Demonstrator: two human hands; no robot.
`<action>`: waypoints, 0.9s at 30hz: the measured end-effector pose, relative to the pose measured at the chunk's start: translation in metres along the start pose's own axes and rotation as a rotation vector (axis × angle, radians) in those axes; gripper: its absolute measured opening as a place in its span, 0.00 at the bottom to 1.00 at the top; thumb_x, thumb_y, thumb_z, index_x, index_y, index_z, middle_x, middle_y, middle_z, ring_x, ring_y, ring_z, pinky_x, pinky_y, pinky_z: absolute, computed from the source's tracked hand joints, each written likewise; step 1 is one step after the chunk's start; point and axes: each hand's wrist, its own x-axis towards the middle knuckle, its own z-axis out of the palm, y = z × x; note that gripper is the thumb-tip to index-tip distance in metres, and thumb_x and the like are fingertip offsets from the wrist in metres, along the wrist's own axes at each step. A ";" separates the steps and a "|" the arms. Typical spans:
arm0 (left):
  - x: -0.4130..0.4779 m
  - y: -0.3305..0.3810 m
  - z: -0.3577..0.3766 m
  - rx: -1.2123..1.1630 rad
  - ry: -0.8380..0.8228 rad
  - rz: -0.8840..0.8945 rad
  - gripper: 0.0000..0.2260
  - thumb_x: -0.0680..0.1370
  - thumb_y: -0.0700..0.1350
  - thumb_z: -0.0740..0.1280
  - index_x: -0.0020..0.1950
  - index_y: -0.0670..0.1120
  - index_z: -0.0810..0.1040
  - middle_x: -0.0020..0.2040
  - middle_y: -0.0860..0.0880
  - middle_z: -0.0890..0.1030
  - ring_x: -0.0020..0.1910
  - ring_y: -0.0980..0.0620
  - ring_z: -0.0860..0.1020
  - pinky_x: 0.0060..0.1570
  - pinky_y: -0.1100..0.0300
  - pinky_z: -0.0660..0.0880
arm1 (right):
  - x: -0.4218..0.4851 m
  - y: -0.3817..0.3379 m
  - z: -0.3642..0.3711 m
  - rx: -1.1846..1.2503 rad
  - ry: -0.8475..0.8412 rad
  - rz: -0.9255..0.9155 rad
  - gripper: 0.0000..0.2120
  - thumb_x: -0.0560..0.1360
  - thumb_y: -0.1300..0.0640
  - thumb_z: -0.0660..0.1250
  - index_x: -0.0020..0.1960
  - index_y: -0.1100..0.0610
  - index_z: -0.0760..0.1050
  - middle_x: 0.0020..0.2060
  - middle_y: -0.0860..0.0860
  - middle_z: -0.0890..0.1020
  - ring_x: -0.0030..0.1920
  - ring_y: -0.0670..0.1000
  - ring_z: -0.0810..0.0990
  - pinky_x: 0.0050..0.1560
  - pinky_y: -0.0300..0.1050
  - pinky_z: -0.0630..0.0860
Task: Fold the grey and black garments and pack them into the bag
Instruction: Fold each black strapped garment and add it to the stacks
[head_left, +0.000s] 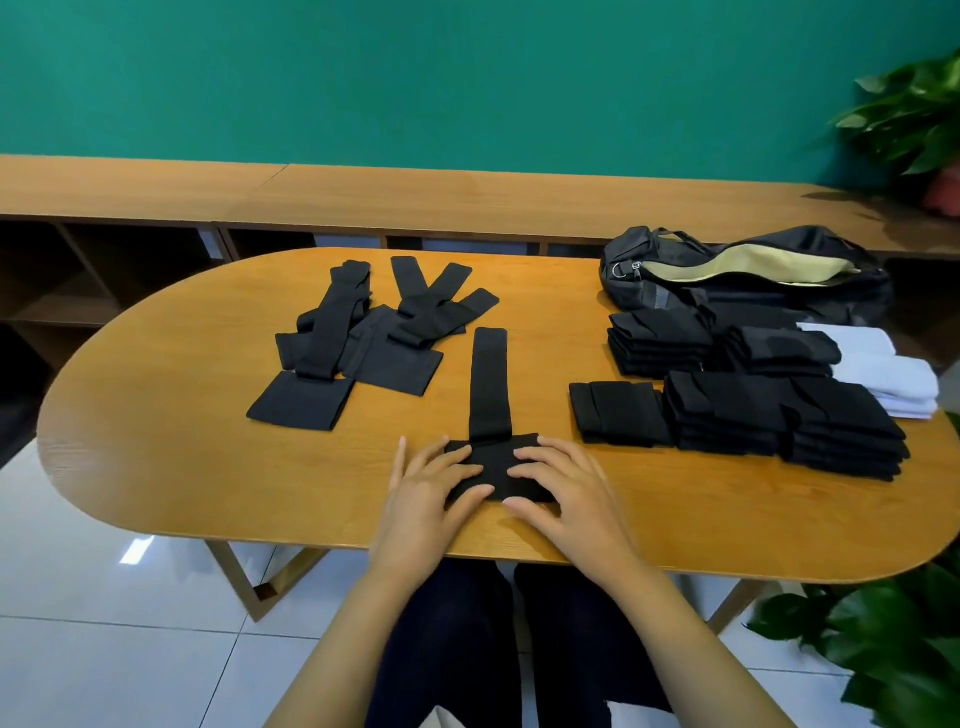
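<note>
Hands (428, 496) (569, 493) flat on garment (496, 467), near table (291, 538) edge

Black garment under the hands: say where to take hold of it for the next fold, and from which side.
Probably the far tip of the narrow strip of the black garment, pinched from above. It lies flat, pointing away from the person and uncovered, while the left hand and right hand press its wide base flat.
</note>
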 end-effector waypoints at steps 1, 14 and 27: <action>0.000 -0.001 0.001 0.006 0.011 -0.009 0.27 0.77 0.65 0.52 0.60 0.52 0.81 0.65 0.55 0.77 0.72 0.58 0.64 0.76 0.55 0.40 | 0.000 0.000 0.000 0.001 -0.009 -0.006 0.23 0.75 0.34 0.57 0.61 0.45 0.77 0.64 0.39 0.75 0.71 0.41 0.63 0.71 0.43 0.56; -0.001 -0.006 0.001 -0.042 -0.061 -0.007 0.31 0.70 0.72 0.58 0.63 0.55 0.79 0.69 0.59 0.72 0.74 0.60 0.59 0.76 0.54 0.45 | 0.000 0.006 0.006 -0.053 0.033 0.011 0.18 0.76 0.38 0.60 0.57 0.46 0.81 0.59 0.39 0.79 0.64 0.40 0.68 0.71 0.37 0.49; -0.005 -0.002 0.001 -0.104 0.044 -0.029 0.29 0.76 0.70 0.51 0.56 0.54 0.83 0.63 0.55 0.79 0.70 0.61 0.64 0.75 0.54 0.52 | -0.001 0.003 0.004 -0.058 0.049 0.009 0.18 0.75 0.38 0.61 0.57 0.45 0.80 0.59 0.40 0.79 0.64 0.41 0.68 0.72 0.41 0.50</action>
